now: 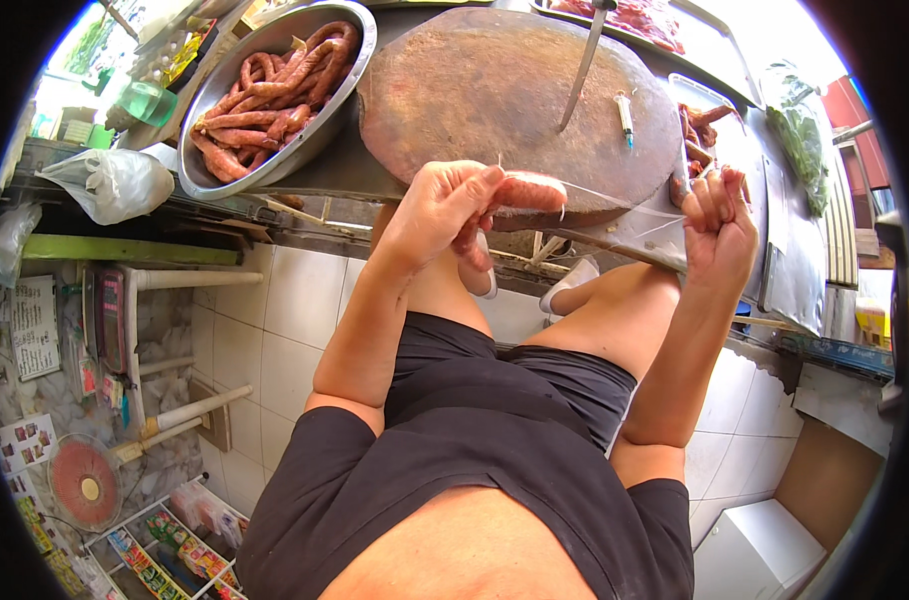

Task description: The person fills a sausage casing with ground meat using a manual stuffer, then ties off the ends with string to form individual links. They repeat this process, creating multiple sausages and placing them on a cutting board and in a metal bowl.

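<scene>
My left hand (444, 205) is closed around a raw sausage (532, 192), whose pink end sticks out to the right past my fingers. From the sausage a thin white string (624, 203) runs taut across to my right hand (719, 220). The fingers of that hand are curled and pinch the string. Both hands are held over the near edge of a round wooden chopping block (474, 90). A knife (584, 70) stands with its tip in the block. A small syringe (624, 118) lies on the block's right side.
A metal bowl (366, 75) heaped with linked sausages (274, 95) stands left of the block. On the right is a tray with dark red meat pieces (696, 135); another tray of raw meat (634, 18) lies at the back. A plastic bag (109, 183) hangs at the left edge.
</scene>
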Motion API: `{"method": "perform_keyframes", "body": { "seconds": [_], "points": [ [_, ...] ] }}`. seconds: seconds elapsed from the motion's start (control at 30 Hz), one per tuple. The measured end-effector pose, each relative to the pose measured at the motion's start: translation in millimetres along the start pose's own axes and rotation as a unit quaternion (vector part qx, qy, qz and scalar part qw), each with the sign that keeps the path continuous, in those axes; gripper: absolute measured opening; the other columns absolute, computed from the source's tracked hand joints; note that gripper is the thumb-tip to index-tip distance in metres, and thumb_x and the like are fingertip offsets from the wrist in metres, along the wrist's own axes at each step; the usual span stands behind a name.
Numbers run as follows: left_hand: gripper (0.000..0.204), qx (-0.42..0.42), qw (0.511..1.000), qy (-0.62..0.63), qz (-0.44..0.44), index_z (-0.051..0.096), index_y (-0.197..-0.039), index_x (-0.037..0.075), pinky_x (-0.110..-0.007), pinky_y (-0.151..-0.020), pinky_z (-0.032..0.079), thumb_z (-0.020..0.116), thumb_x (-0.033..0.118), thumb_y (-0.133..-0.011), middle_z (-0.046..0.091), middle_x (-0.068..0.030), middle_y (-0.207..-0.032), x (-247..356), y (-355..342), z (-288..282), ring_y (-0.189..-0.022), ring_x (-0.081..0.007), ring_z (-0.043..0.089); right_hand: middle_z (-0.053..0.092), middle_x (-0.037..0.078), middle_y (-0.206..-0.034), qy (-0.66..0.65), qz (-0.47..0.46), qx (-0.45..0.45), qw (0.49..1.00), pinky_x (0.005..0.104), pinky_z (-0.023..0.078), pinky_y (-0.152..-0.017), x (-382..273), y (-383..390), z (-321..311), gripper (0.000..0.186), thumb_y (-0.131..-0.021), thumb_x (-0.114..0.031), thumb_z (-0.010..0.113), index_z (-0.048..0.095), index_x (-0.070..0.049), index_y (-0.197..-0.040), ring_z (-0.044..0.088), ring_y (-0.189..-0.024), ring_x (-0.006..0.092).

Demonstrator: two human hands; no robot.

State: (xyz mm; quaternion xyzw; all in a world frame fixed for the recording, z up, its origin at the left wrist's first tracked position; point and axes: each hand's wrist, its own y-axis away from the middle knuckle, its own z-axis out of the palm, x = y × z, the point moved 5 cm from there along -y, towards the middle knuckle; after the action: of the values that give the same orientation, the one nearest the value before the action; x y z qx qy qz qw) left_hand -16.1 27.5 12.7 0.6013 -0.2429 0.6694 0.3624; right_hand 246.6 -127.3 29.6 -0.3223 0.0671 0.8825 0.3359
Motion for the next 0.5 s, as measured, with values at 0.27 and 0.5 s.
{"method": "perform_keyframes", "body": {
  "seconds": [0.27,0.5],
  "points": [
    [0.034,-0.013,0.998,-0.039,-0.057,0.071,-0.095,-0.004,-0.019,-0.047,0.047,0.057,0.025,-0.106,0.061,-0.0031,-0.07,2,8,2,-0.053,-0.0036,0.054,0.029,-0.002,-0.063,-0.024,-0.04,0.086,0.995,0.0265,0.023,-0.049,-16,1,0,0.022,-0.107,-0.014,0.052,0.055,-0.002,-0.09,0.024,-0.054,0.0091],
    [0.034,-0.098,0.992,0.076,-0.031,0.068,-0.088,0.0,-0.02,-0.05,0.05,0.059,0.029,-0.104,0.063,-0.0029,-0.075,27,-3,-8,-0.053,-0.0105,0.063,0.053,0.004,-0.072,-0.037,-0.026,-0.052,0.998,0.0293,0.042,-0.06,-19,-14,-36,0.02,-0.107,-0.013,0.052,0.061,0.001,-0.098,0.048,-0.061,0.0136]
  ]
}}
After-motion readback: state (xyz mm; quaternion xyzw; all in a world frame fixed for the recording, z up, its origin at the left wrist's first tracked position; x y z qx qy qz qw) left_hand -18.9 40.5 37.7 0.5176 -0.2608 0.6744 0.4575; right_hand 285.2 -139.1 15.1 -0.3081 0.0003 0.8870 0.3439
